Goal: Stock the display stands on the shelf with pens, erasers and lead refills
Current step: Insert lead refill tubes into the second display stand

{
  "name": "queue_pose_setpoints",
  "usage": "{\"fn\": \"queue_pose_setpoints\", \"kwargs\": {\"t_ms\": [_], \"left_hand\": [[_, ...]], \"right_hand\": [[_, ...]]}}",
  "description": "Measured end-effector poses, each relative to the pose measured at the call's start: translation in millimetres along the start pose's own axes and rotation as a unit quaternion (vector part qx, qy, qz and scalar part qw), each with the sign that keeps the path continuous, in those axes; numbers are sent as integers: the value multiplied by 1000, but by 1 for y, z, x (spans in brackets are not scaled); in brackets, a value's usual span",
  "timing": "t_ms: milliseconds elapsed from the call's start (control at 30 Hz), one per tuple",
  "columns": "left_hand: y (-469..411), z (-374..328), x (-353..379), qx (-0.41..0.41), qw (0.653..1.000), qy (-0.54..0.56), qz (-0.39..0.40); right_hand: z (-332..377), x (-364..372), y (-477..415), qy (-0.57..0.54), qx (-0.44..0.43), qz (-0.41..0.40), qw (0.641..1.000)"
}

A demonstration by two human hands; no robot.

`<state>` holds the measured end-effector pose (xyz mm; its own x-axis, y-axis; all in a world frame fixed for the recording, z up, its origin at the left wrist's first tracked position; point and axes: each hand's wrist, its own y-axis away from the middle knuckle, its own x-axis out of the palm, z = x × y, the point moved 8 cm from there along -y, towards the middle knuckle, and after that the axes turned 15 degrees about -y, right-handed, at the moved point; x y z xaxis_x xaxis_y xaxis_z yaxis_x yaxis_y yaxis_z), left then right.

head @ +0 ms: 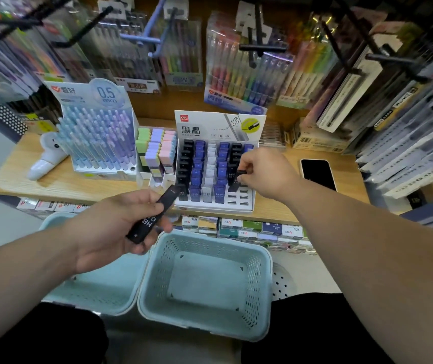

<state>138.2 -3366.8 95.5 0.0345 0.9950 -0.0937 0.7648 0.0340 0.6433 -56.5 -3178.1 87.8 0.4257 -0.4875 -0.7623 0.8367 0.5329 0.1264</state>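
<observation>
A white lead refill stand (pixel 246 203) sits mid-shelf, its rows filled with black, blue and white cases. My right hand (pixel 265 169) pinches a black refill case (pixel 236 177) over the stand's right-hand rows, beside several bare slots at the front right. My left hand (pixel 115 227) grips another black refill case (pixel 152 218) marked HB, in front of the shelf edge. To the left stand an eraser display (pixel 157 151) with pastel erasers and a pen display (pixel 97 135) full of blue and purple pens.
Two pale blue baskets (pixel 260 261) (pixel 92 295) rest on my lap below the wooden shelf (pixel 52 179). A phone (pixel 318 173) lies right of the stand, a white figurine (pixel 44 158) at far left. Hanging pen packs crowd the hooks above; small boxes fill the shelf below.
</observation>
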Motion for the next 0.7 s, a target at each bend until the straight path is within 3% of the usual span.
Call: {"fn": "queue_pose_setpoints", "kwargs": {"t_ms": [200, 367, 533, 700], "left_hand": [[13, -2, -1, -25, 979, -199, -42], [-16, -26, 23, 50, 927, -361, -89], [-36, -56, 45, 143, 902, -378, -153], [-55, -71, 52, 195, 858, -431, -198]], "right_hand": [[0, 8, 2, -29, -14, 21, 999], [-6, 0, 0, -82, -4, -11, 997], [1, -2, -16, -52, -34, 27, 998], [-25, 2, -13, -211, 2, 5, 977]]}}
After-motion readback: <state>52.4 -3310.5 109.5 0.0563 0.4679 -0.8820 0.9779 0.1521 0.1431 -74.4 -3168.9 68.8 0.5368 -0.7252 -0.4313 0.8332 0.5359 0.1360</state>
